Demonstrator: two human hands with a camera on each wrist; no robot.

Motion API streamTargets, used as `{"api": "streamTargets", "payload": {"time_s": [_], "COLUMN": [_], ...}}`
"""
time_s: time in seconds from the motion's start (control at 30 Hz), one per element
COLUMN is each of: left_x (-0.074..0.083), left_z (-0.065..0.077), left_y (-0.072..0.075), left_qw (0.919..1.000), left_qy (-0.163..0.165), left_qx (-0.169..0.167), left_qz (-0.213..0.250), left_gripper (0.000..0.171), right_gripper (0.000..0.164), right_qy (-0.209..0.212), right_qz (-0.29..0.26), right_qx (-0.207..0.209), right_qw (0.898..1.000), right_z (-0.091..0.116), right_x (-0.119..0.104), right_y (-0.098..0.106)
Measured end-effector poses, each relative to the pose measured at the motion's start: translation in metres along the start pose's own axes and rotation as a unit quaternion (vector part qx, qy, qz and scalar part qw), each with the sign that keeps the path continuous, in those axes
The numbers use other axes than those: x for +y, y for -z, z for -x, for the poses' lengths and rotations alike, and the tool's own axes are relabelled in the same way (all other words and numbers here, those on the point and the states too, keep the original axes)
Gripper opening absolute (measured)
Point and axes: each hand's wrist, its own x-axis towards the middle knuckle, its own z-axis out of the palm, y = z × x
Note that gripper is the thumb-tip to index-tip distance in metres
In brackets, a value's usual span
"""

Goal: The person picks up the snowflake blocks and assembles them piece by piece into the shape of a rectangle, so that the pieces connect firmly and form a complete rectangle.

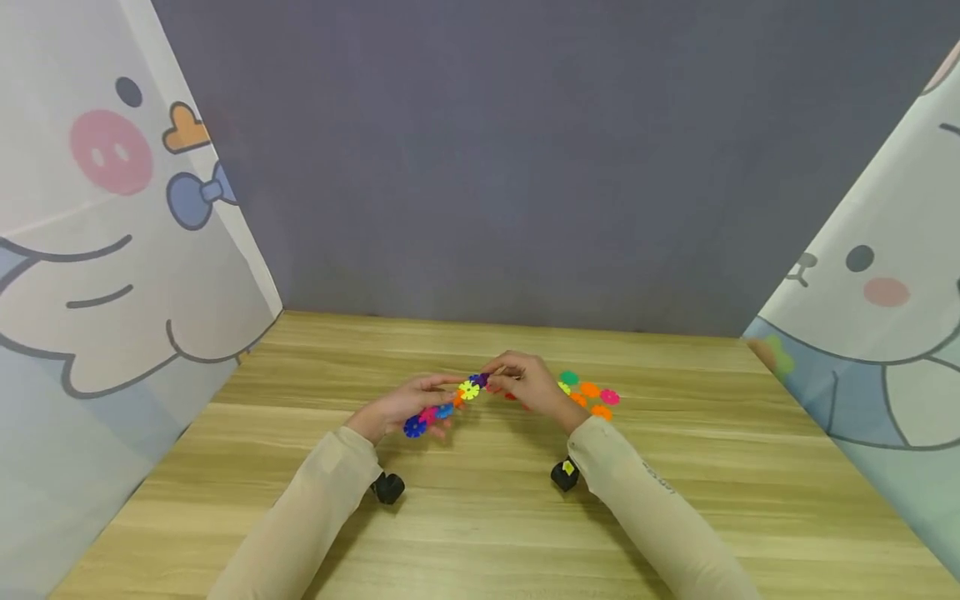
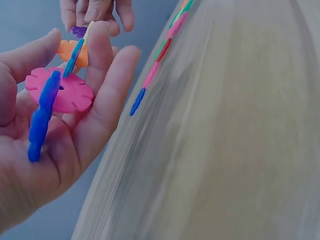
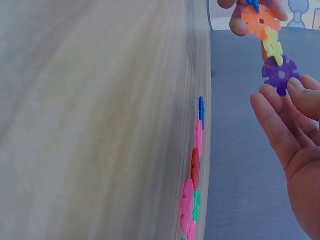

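Observation:
A chain of notched plastic snowflake discs, slotted edge to edge, spans both hands above the table. My left hand [image 1: 408, 403] holds its lower end, where a dark blue disc [image 2: 42, 117] lies over the palm beside a pink disc [image 2: 77, 97]. Further along come a light blue disc [image 1: 444, 411], an orange disc [image 3: 253, 22] and a yellow disc [image 3: 273, 45]. At the far end, my right hand [image 1: 531, 385] pinches a purple disc [image 3: 272, 74] between thumb and fingers. The purple disc joins the yellow one.
Loose discs lie on the wooden table [image 1: 465, 533] around and right of my right hand, including a green disc [image 1: 569, 377], an orange disc [image 1: 602, 412] and a pink disc [image 1: 610, 397]. A grey panel [image 1: 480, 167] stands behind, with cartoon-printed sheets at both sides.

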Motion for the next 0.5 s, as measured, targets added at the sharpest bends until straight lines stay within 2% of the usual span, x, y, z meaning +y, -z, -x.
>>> {"api": "streamTargets", "payload": {"time_s": [0.17,0.37,0.5], "left_x": [0.002,-0.002,-0.005], "left_z": [0.002,0.003,0.003], "left_y": [0.003,0.005,0.006], "left_qw": [0.9998,0.9995,0.9994], "left_qy": [-0.012,-0.008,-0.014], "left_qx": [0.013,0.031,0.032], "left_qz": [0.006,0.0,0.004], "left_gripper": [0.051,0.051,0.052], "right_gripper": [0.023,0.027,0.03], "right_qy": [-0.031,-0.078,-0.107], "right_qz": [-0.013,0.009,0.011], "right_qx": [-0.001,0.009,0.007], "right_qw": [0.999,0.997,0.994], "right_z": [-0.004,-0.01,-0.015], "right_x": [0.001,0.009,0.012], "right_y": [0.004,-0.001,-0.005]}}
